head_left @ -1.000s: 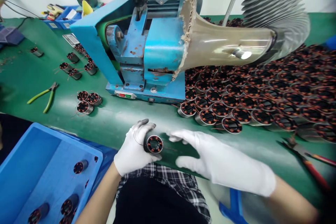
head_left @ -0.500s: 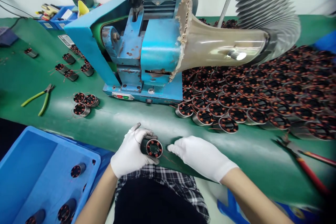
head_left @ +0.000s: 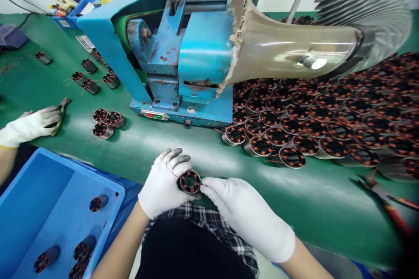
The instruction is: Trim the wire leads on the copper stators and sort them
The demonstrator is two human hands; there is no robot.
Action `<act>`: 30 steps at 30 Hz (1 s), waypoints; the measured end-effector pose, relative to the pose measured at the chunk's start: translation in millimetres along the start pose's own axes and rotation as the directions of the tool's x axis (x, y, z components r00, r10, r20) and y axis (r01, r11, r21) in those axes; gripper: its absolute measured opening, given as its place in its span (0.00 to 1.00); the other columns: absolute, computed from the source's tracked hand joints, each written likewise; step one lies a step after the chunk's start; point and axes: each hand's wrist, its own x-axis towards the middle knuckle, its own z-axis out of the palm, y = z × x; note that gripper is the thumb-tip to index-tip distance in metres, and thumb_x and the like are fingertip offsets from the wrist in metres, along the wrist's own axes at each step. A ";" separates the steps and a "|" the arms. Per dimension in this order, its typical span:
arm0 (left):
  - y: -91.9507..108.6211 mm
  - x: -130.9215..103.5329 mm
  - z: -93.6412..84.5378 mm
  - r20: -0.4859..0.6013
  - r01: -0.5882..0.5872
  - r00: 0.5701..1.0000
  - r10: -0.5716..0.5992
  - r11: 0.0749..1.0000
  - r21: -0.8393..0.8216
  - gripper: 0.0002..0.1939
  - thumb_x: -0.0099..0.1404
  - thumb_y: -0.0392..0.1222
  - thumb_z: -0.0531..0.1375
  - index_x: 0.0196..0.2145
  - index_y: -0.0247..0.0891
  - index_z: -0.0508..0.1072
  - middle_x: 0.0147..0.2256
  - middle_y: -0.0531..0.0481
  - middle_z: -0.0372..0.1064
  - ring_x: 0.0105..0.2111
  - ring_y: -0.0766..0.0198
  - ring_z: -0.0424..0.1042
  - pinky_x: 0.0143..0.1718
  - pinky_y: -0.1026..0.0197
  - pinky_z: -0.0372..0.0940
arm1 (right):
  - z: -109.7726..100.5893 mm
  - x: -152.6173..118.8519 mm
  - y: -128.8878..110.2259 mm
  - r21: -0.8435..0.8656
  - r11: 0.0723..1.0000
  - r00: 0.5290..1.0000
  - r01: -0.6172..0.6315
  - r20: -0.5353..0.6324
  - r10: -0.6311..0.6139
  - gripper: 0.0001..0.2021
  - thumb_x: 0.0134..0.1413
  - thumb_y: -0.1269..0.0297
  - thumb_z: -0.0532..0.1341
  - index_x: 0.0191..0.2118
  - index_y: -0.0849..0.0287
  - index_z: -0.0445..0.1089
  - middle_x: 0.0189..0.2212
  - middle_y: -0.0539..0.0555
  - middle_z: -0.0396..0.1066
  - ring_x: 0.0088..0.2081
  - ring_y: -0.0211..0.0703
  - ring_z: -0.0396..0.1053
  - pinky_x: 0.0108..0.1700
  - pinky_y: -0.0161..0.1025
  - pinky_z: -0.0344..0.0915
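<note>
My left hand (head_left: 165, 185), in a white glove with greyed fingertips, holds a round metal motor stator (head_left: 190, 182) with copper windings around a dark centre. A thin wire loops over the glove's fingers. At the stator's right edge is my right hand (head_left: 248, 213), also gloved, its thumb and forefinger pressed together. Whatever sits in that pinch is too small to make out. Both hands are over the near edge of the green table (head_left: 144, 150).
A blue grinding machine (head_left: 204, 52) stands ahead, with many stators (head_left: 304, 144) to its right. Red-handled pliers (head_left: 382, 200) lie at right. A blue bin (head_left: 49, 183) is at lower left. Another person's gloved hand (head_left: 32, 125) touches green pliers (head_left: 62, 115).
My right hand has moved left to the stator's edge, and my left fingers have shifted on it. Another person's gloved hand has come in at the left, onto the green pliers.
</note>
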 end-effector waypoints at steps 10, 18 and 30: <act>3.1 2.6 -4.3 0.048 0.037 0.998 -0.036 0.999 -0.012 0.25 0.43 0.45 0.67 0.41 0.42 0.68 0.44 0.51 0.69 0.55 0.51 0.57 0.57 0.47 0.48 | 1.6 -2.5 40.3 0.101 0.987 0.992 0.123 -0.043 -0.120 0.11 0.54 0.76 0.53 0.36 0.57 0.70 0.26 0.51 0.72 0.26 0.40 0.65 0.28 0.38 0.58; 1.5 1.6 -4.2 0.070 0.040 0.997 -0.039 0.999 -0.006 0.25 0.44 0.46 0.67 0.41 0.42 0.68 0.45 0.49 0.69 0.55 0.50 0.58 0.57 0.46 0.47 | 3.3 -0.8 25.0 0.281 0.960 0.946 -0.007 -0.308 0.097 0.16 0.55 0.62 0.58 0.49 0.60 0.64 0.44 0.58 0.69 0.45 0.47 0.66 0.46 0.44 0.61; 15.0 -3.7 -2.4 0.072 0.240 0.971 -0.229 0.909 -0.341 0.25 0.46 0.40 0.67 0.43 0.41 0.67 0.46 0.46 0.68 0.48 0.55 0.66 0.50 0.52 0.61 | 8.8 9.8 9.7 0.119 0.983 0.954 0.140 -0.282 -0.102 0.13 0.56 0.78 0.45 0.28 0.60 0.63 0.23 0.52 0.64 0.25 0.40 0.58 0.30 0.37 0.55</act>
